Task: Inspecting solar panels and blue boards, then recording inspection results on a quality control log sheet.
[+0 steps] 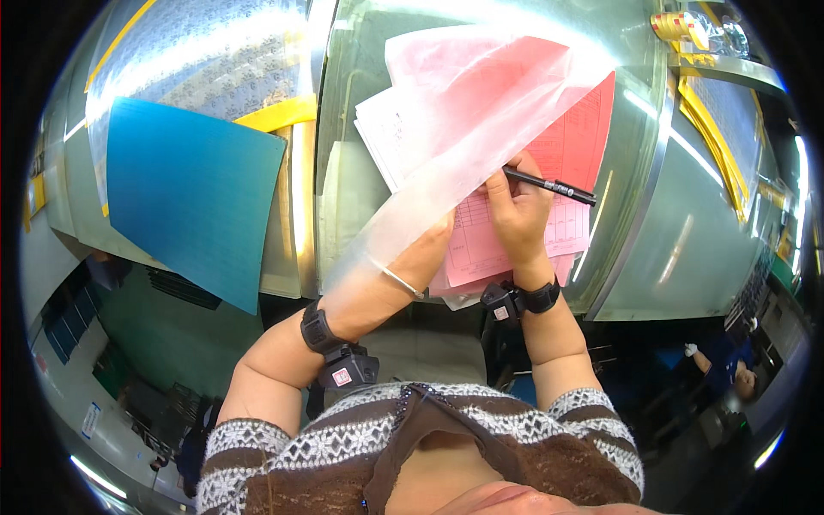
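Note:
A translucent plastic sheet (429,184) lies folded across a stack of papers on the glass-topped table. Beneath it are pink printed forms (481,253), a redder printed sheet (592,120) and white papers (374,129). My right hand (522,206) is closed around a black marker pen (562,188), which points off to the right. Its fingertips meet the slanting edge of the plastic. My left hand (439,232) reaches under the plastic at the papers. The sheet hides its fingers, and whether they grip a paper does not show.
A blue board (193,193) rests at the left, overhanging the table's front edge. Yellow tape (279,113) borders patterned sheets behind it. Tape rolls (678,27) stand at the far right beside a metal rail (730,70). Another person (730,369) is at the lower right.

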A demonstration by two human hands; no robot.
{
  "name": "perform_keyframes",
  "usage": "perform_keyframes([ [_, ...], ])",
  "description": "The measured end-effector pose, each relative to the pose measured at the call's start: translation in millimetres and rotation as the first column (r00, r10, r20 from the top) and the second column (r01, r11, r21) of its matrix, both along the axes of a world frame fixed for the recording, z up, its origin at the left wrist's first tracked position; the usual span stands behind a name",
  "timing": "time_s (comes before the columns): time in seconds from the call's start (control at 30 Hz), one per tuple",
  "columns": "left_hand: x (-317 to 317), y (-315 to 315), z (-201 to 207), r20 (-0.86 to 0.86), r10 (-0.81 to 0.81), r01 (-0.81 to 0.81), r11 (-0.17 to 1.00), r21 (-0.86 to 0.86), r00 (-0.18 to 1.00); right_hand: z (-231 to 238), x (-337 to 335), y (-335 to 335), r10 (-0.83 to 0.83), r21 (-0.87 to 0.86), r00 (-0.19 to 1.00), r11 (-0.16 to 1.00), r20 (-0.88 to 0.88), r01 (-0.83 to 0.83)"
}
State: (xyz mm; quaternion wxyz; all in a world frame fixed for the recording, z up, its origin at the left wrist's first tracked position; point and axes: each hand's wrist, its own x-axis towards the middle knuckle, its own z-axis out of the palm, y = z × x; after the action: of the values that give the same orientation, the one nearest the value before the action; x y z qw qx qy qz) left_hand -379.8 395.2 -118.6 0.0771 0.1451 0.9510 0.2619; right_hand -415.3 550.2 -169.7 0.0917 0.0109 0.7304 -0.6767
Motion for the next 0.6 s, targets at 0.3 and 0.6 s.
perform_keyframes([
  [0.3, 1.9, -3.8, -0.4, 0.147, -0.075, 0.081, 0.996, -0.038, 0.986, -7.5, -1.4, 3.2, 0.031, 0.210, 0.993, 0.978, -0.117, -0.006],
  [0.6, 2.7, -3.1, -7.1, 0.100, -0.048, 0.046, 0.999, 0.023, 0.994, -7.7, -2.0, -1.5, 0.025, 0.163, 0.975, 0.987, -0.222, 0.012],
])
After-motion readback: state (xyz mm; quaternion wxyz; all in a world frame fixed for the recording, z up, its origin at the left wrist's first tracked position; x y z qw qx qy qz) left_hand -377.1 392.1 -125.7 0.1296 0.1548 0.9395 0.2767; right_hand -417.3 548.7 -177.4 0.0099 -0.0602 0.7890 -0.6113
